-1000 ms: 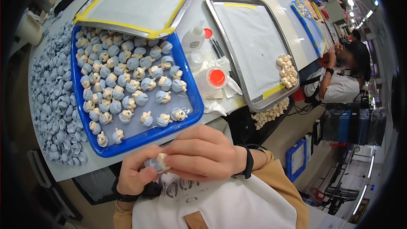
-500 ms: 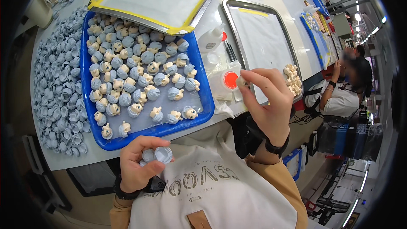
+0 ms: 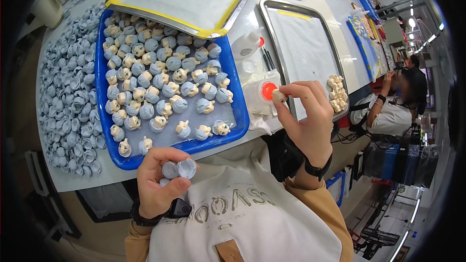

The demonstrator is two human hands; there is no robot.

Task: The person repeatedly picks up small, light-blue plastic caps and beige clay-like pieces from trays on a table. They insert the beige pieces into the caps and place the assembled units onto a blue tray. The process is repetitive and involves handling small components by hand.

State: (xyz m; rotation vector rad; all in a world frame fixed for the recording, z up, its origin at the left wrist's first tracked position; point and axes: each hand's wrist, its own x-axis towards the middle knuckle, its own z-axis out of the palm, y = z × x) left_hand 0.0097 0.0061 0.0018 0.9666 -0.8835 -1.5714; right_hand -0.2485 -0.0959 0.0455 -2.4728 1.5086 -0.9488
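Note:
Low in front of my body, my left hand is closed around a few hollow grey-blue doll hair pieces, their cupped insides facing up. To the right, my right hand pinches a small cream doll head between thumb and fingertips; the fingers cover part of it. The two hands are well apart. Beyond my left hand lies a blue tray of cream doll heads with grey-blue hair. Several bare cream pieces are clustered on a metal tray past my right hand.
Loose grey-blue hair pieces are heaped at the left. A paper-lined metal tray with yellow tape overlaps the blue tray's far end. Between the trays stand a white squeeze bottle and a container with a red top. Another person sits at the right.
The view has shifted slightly, so the trays appear a little further right. My left hand has tilted the hair pieces, showing more of their insides. Both hands keep their hold.

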